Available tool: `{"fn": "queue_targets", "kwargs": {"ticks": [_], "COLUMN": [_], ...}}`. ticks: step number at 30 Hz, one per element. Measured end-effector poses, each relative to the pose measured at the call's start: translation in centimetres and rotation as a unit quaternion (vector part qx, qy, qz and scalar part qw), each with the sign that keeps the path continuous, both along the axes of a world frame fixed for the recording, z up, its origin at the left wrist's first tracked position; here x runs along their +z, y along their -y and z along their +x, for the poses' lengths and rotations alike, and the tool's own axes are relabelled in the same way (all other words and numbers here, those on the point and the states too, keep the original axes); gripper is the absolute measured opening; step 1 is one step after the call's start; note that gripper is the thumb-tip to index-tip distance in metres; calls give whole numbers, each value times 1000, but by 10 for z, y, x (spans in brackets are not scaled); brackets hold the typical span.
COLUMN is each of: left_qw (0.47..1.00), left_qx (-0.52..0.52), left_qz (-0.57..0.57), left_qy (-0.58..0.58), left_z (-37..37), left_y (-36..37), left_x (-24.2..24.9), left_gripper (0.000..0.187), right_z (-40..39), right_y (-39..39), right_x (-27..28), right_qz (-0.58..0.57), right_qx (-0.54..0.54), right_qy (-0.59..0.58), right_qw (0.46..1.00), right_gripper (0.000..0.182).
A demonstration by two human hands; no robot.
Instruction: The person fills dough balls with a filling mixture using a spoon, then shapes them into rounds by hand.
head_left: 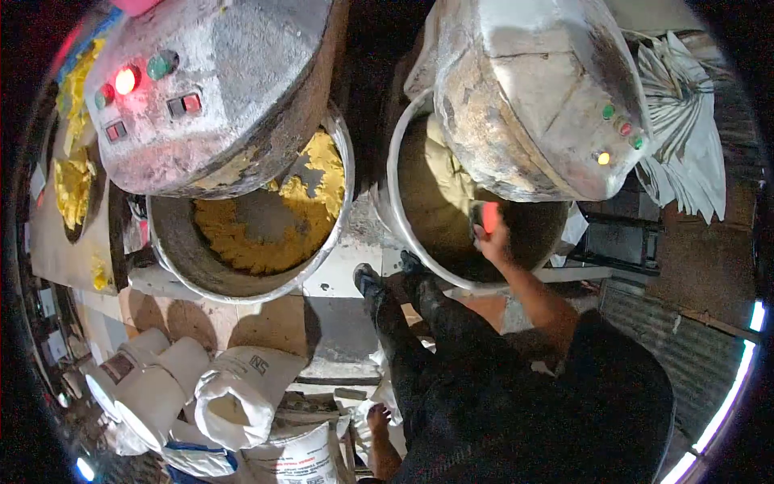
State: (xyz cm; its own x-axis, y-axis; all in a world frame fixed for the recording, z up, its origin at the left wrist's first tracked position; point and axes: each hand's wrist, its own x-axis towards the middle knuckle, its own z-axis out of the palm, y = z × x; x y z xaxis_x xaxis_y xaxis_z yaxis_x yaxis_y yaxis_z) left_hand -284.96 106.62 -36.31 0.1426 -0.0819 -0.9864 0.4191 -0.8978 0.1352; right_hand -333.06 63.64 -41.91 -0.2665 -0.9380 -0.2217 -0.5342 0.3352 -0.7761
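My right hand [492, 238] is closed on a red object [489, 218], held over the right mixing bowl [393, 177] near its front side. What the object is I cannot make out fully. Pale yellow dough [448, 173] lies in that bowl, just left of the hand, partly under the mixer head [532, 89]. My left hand [379, 418] hangs low by my body, near the white sacks, with its fingers apart and nothing in it. In the left bowl [348, 161] there is deeper yellow dough [274, 246].
A second mixer head [218, 89] with a lit red lamp covers the left bowl's back. White buckets [149, 407] and an open sack [234, 415] stand at lower left. Folded sacks [685, 121] hang at upper right. My feet [367, 278] are between the bowls.
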Motion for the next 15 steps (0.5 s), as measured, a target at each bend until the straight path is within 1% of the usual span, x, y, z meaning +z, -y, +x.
{"fn": "queue_targets", "kwargs": {"ticks": [1,2,3,4,5,6,7,8,9,10,12,13,14,15], "left_qw": [1000,1000,1000,1000,998,998,998,996,994,987,983,988,908,935], "left_qx": [-7,-17,-15,-13,-38,-38,-29,-19,-23,-50,-80,-81,-297,-278], "left_qz": [-4,-9,-18,-27,14,15,-15,-44,-57,-107,-107,-70,-219,-145], "left_qy": [8,18,12,6,44,49,62,76,96,105,126,111,199,164], "left_z": [-2,1,7,13,11,14,21,25,27,29,22,26,43,36], "left_y": [0,2,2,0,16,23,22,16,9,1,9,3,-52,-41], "left_x": [1,1,-1,-5,9,14,18,19,14,13,36,29,-28,-19], "left_gripper": [40,40,41,41,42,42,39,36,29,25,25,23,24,24], "right_z": [-4,-5,19,25,26,25,16,13,7,-17,-90,-102,-112,-85], "right_y": [-6,-12,11,36,64,81,73,70,78,76,43,41,30,28], "right_x": [5,6,45,40,30,19,-6,-24,-46,-63,-83,-92,-47,-8], "right_qz": [-17,-34,-66,-68,-149,-223,-217,-178,-139,-101,-28,2,-4,-19], "right_qx": [-135,-270,-348,-352,-401,-441,-442,-400,-356,-310,-222,-173,-169,-276], "right_qy": [7,16,101,106,216,320,324,371,417,459,535,569,570,468], "right_qw": [991,962,930,928,878,808,808,819,825,826,814,804,804,839], "right_gripper": [44,43,43,43,41,40,40,40,39,39,39,39,39,42]}}
